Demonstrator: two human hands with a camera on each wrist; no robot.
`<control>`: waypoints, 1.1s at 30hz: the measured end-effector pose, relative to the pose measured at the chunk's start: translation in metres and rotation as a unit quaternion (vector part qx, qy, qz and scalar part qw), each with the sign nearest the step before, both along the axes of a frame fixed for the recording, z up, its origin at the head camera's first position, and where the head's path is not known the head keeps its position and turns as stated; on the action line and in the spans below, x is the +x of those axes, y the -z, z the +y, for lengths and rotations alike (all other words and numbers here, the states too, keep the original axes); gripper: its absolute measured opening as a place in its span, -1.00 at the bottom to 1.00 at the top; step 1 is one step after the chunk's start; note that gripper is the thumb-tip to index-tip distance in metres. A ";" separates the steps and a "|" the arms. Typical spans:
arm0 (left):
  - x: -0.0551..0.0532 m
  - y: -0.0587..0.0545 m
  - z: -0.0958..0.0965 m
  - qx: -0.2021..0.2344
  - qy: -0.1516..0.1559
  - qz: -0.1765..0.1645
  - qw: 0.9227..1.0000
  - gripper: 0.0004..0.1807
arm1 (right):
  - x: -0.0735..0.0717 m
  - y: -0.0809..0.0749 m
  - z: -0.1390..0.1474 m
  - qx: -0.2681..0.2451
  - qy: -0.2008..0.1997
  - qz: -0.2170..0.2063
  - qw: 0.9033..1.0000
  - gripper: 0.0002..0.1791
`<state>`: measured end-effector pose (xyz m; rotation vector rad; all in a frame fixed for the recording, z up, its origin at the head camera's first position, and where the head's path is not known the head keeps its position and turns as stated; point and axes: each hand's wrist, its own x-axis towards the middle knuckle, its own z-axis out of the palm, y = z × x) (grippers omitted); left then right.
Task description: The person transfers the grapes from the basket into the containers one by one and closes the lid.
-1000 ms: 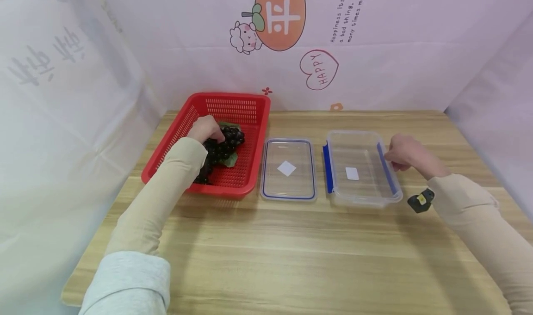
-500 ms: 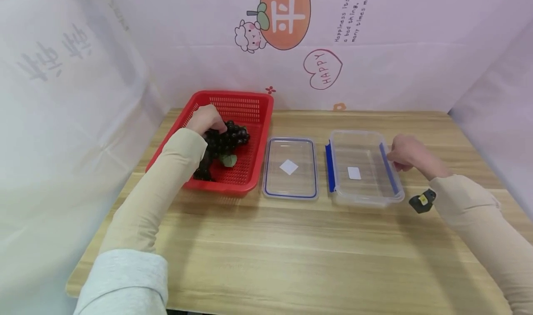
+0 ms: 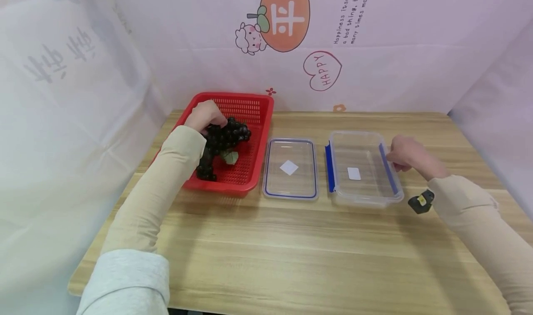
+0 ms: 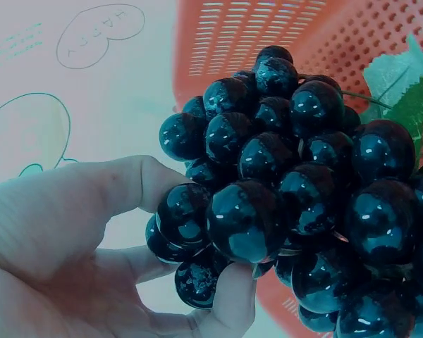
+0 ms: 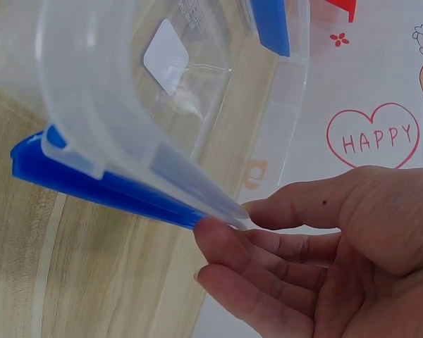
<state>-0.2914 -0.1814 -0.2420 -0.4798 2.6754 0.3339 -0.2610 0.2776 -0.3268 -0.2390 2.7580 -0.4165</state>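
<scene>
the left hand (image 3: 207, 116) is curled round the far side of the dark grape bunch (image 3: 226, 139) in the red basket (image 3: 264, 144); the bunch's long axis slants from far right to near left. the right hand (image 3: 412, 154) pinches the right rim of the clear container (image 3: 366, 167), whose long sides run near to far.
</scene>
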 end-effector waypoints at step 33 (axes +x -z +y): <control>0.010 -0.033 0.010 0.081 0.012 0.061 0.995 -0.40 | 0.004 -0.003 -0.001 0.023 0.007 -0.015 1.000 -0.80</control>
